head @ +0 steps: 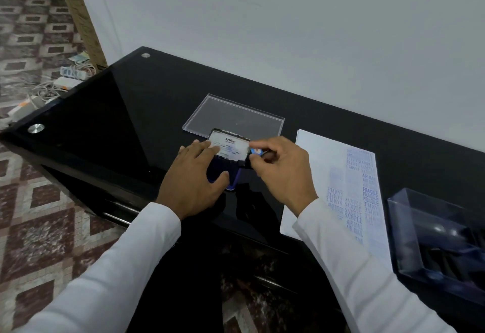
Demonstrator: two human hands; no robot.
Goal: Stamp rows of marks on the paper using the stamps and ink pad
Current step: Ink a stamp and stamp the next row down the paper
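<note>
An ink pad (228, 149) with a white labelled lid raised at an angle sits on the black glass table (118, 112). My left hand (193, 177) lies flat over its blue base, fingers touching the lid. My right hand (280, 172) pinches a small stamp with a blue-and-red round top (256, 151) at the lid's right edge. To the right lies the white paper (315, 154), carrying several rows of blue stamped words along its right side.
A clear plastic lid (233, 116) lies flat behind the ink pad. A clear plastic box (441, 240) with dark stamps inside stands at the right edge. Cables and power strips (60, 80) lie on the patterned floor to the left. A white wall is right behind the table.
</note>
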